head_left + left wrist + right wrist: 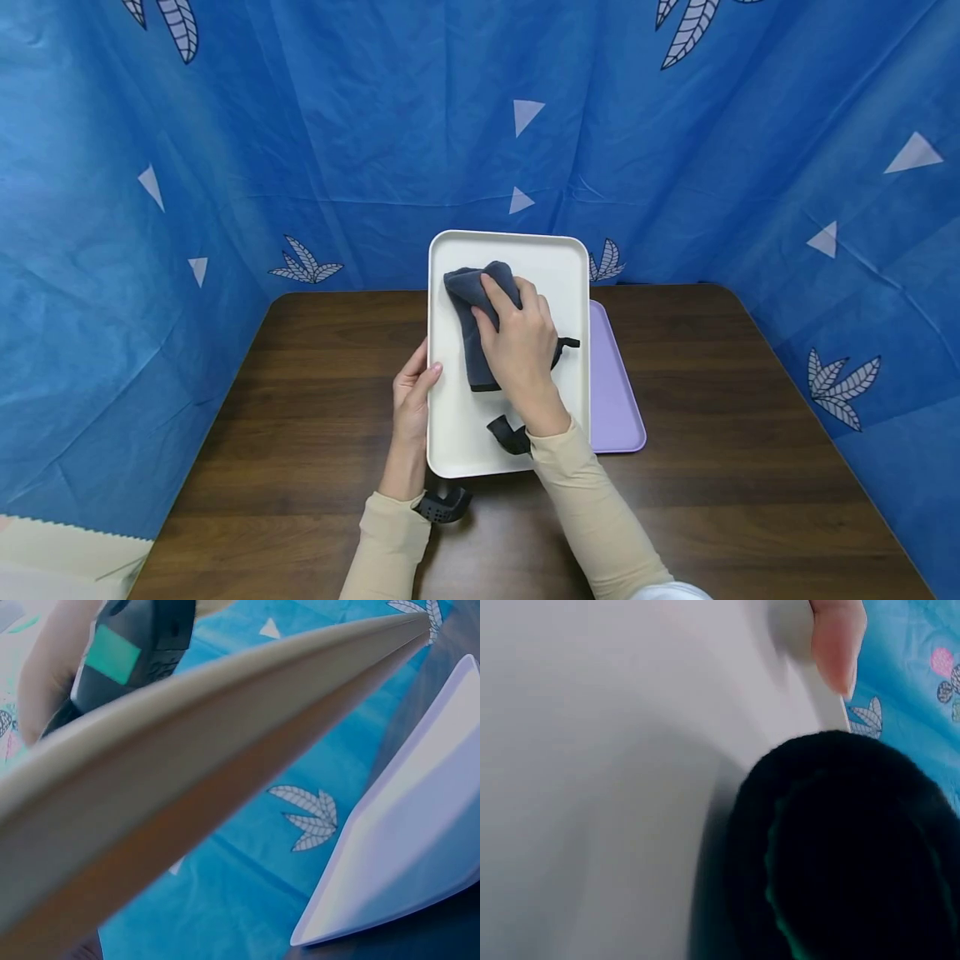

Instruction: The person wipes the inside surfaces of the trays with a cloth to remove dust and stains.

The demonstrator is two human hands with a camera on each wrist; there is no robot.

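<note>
A white rectangular tray [457, 433] is held up and tilted toward me, its inner face showing in the head view. My left hand [412, 392] grips its left edge, thumb over the rim and the other fingers mostly hidden behind. Against the inside of the tray, my right hand [525, 342] holds a bunched dark grey cloth [476, 350], thumb and forefinger on its folds. The right wrist view has the dark cloth [855, 847] close up on the white surface, with the left thumb [838, 645] at the rim.
Behind the white tray, a lilac tray [615, 400] lies on the brown wooden table [735, 467], partly covered from view. Blue patterned curtains [375, 125] hang around the table's back and sides. Wrist cameras [444, 505] are strapped to both arms.
</note>
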